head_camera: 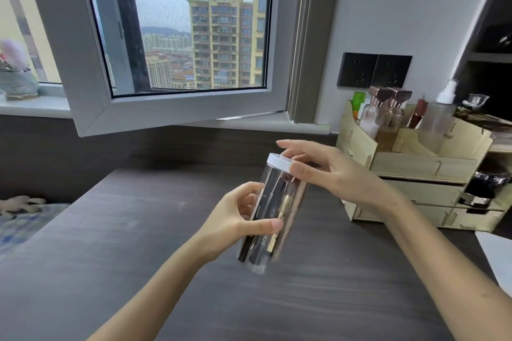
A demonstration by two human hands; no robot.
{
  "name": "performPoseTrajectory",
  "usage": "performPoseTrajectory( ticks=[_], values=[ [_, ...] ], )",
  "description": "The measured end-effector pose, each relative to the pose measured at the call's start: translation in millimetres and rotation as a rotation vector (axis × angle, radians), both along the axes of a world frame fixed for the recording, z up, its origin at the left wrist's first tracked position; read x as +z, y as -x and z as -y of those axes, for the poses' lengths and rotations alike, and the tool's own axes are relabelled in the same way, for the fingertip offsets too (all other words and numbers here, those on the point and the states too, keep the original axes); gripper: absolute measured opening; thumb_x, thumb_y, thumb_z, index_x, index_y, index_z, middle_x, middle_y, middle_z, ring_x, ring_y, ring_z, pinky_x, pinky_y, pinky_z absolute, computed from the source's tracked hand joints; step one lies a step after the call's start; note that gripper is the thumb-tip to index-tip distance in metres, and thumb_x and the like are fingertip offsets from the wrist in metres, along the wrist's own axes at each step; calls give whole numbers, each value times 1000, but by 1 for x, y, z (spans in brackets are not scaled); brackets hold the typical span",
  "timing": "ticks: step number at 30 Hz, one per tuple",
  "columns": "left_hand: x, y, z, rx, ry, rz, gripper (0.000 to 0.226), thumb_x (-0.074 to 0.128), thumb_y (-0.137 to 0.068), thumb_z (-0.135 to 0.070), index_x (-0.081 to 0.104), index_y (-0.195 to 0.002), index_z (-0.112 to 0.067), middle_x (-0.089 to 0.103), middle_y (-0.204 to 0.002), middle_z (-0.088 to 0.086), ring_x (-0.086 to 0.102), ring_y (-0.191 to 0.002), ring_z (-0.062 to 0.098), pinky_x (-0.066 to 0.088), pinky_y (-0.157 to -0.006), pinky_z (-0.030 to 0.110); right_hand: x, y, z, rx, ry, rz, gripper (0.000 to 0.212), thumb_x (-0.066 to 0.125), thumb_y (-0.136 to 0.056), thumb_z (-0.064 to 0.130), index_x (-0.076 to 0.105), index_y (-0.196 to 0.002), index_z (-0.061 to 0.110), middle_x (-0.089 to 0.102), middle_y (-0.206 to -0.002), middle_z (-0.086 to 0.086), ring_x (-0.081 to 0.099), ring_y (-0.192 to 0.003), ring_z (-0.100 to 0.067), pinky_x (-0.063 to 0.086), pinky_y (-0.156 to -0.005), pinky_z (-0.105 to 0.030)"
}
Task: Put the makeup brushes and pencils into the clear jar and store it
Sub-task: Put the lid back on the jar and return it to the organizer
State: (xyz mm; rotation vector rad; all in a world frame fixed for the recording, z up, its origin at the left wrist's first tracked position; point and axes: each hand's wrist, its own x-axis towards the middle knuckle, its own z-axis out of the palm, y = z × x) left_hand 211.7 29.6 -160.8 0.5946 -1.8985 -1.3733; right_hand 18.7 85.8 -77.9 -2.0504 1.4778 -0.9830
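The clear jar is held above the dark table, tilted with its top leaning right. Inside it stand several makeup brushes and pencils, black, gold and rose coloured. A white lid sits on the jar's mouth. My left hand grips the jar's middle, thumb across the front. My right hand rests on the lid, thumb on its near rim and fingers spread over the top.
A wooden cosmetics organizer with drawers and bottles stands at the right on the dark table. An inward-open window sash hangs over the table's far edge. A white object lies at the right edge. Bedding shows left.
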Motion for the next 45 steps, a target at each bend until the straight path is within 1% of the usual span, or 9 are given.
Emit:
performPoseTrajectory(
  ticks=[6,11,16,18,21,29,34,39,45],
  values=[
    [7,20,-7,147,99,-39,54,86,-56,-34,62,-103,-29,73,-92,4,68,-85,24,53,-83,46,-2,-4,-8,-107,134,194,53,59,-72,49,56,-120,28,63,-119,10,58,-113,-6,49,-98,-32],
    [28,56,-7,266,151,-107,56,82,-51,-50,56,-98,-37,71,-88,-4,67,-85,17,54,-80,47,-1,13,-15,-258,236,365,89,67,-63,51,29,-142,33,56,-117,22,57,-108,6,50,-79,-7],
    [57,111,-7,229,304,-121,63,77,-51,-49,53,-109,-46,65,-100,-12,61,-93,4,53,-84,35,-1,45,-21,-380,300,379,47,81,-62,31,58,-102,39,72,-90,23,67,-91,3,54,-70,-12],
    [67,132,0,117,336,-65,83,80,-55,-46,44,-130,-42,52,-121,-5,49,-115,10,42,-97,31,9,67,-25,-426,381,424,47,82,-59,34,61,-101,34,74,-91,19,68,-90,3,55,-71,-14],
    [80,155,13,-74,214,-25,79,78,-71,-27,36,-138,-36,47,-127,1,44,-118,13,34,-92,17,30,110,-30,-503,504,502,48,81,-53,42,62,-97,36,74,-91,21,68,-89,3,54,-68,-10],
    [97,234,13,-268,116,21,69,49,-82,11,34,-141,-21,56,-112,-7,54,-96,-4,46,-79,12,28,192,-3,-747,579,315,66,85,-61,30,45,-114,30,61,-107,12,60,-94,8,49,-79,-11],
    [91,257,15,-245,104,100,63,47,-81,3,36,-140,-15,53,-132,5,47,-113,10,40,-102,34,2,211,1,-808,583,319,73,83,-65,22,43,-126,20,56,-112,12,54,-95,16,41,-81,-7],
    [87,273,26,-128,174,254,74,40,-74,3,31,-143,-25,47,-141,9,41,-130,26,32,-108,47,7,213,12,-955,559,104,72,83,-60,41,51,-118,12,65,-113,-7,61,-102,-21,44,-78,-27],
    [93,288,33,-7,293,431,68,39,-74,-1,37,-139,-17,54,-134,11,40,-129,31,9,-111,51,18,214,32,-1099,382,-138,80,78,-63,53,52,-118,1,69,-103,-15,64,-96,-31,46,-70,-30]
  ],
)
